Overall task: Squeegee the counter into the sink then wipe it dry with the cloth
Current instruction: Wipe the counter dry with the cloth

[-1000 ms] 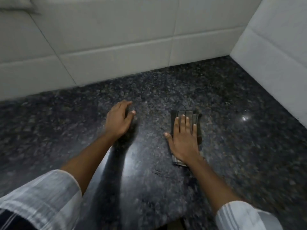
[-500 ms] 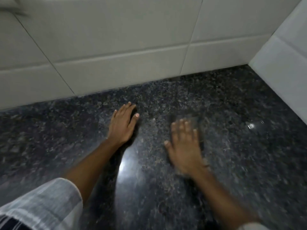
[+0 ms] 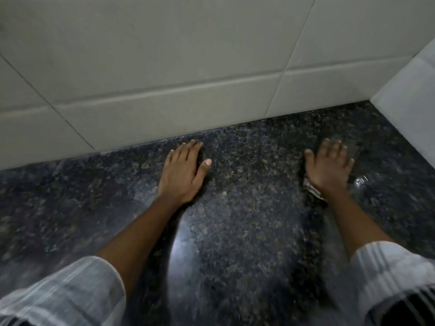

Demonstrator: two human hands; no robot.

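Dark speckled granite table (image 3: 247,231), glossy, meeting a wall of large pale tiles (image 3: 164,67) at the far edge and a second pale wall (image 3: 412,90) at the right. Left hand (image 3: 182,171) flat on the table, fingers straight and together, thumb apart, fingertips close to the tiled wall, holding nothing. Right hand (image 3: 328,167), blurred, fingers spread and straight, pressing down on a folded dark striped cloth (image 3: 312,188) near the right corner. Cloth mostly hidden under the palm, edges visible beside the wrist and beyond the fingertips. Pale striped sleeves (image 3: 70,292) on both forearms.
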